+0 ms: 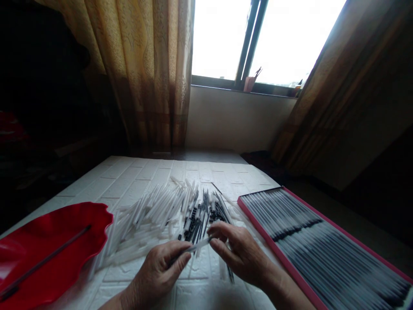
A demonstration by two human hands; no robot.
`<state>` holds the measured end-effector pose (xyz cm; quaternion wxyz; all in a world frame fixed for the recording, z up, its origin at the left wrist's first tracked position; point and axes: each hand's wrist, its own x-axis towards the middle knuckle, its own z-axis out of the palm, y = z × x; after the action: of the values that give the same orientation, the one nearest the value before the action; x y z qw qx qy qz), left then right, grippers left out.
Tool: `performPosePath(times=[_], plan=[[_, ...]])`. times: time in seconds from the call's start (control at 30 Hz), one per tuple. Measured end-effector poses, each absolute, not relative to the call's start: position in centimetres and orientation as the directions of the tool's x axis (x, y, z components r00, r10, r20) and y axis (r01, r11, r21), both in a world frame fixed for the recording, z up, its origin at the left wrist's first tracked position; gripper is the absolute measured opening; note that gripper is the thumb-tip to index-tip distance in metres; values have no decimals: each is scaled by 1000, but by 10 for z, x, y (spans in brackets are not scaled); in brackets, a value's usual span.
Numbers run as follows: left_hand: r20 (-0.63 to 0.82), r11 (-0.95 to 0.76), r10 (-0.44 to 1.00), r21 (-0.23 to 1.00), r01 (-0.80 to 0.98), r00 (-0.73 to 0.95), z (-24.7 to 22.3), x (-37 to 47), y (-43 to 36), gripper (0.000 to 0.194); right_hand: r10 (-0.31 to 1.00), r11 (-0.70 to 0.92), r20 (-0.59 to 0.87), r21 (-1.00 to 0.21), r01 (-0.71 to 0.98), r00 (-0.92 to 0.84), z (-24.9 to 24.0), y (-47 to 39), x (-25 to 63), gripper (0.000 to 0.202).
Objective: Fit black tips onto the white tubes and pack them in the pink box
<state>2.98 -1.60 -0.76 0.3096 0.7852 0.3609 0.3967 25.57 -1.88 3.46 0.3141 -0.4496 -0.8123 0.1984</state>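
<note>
My left hand (164, 267) is closed on a thin pen-like piece (199, 245) with a clear barrel, held over the near part of the table. The fingertips of my right hand (238, 249) pinch the other end of the same piece. Just beyond my hands lies a pile of black caps and dark thin rods (196, 219). To its left many translucent tubes (155, 209) are heaped loosely. Whether a cap is between my right fingertips is too blurred to tell.
At the left a red scalloped tray (64, 215) holds one pen (48, 258). A pink-edged box (264, 234) of rows of pens (322, 245) lies at the right. The white brick-patterned table (148, 165) stands before a window and curtains.
</note>
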Motion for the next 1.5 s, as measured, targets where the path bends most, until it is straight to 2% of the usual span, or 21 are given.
performPosePath(times=[0.13,0.6,0.83,1.1,1.5], plan=[[395,-537,820,782,316,415,-7,30,-16,20,849,521,339,-659,542,-405,40,-21,257,14],[405,-554,810,766,327,424,-8,30,-18,19,824,565,383,-613,552,-417,37,-20,257,7],[405,-555,810,762,334,424,-8,29,-17,19,835,550,352,-579,602,-424,37,-19,259,8],[397,-551,812,764,336,428,-8,28,-17,20,837,541,342,-640,546,-428,39,-21,259,13],[368,-538,812,773,337,454,-9,29,-17,21,830,554,338,-590,587,-444,41,-20,260,6]])
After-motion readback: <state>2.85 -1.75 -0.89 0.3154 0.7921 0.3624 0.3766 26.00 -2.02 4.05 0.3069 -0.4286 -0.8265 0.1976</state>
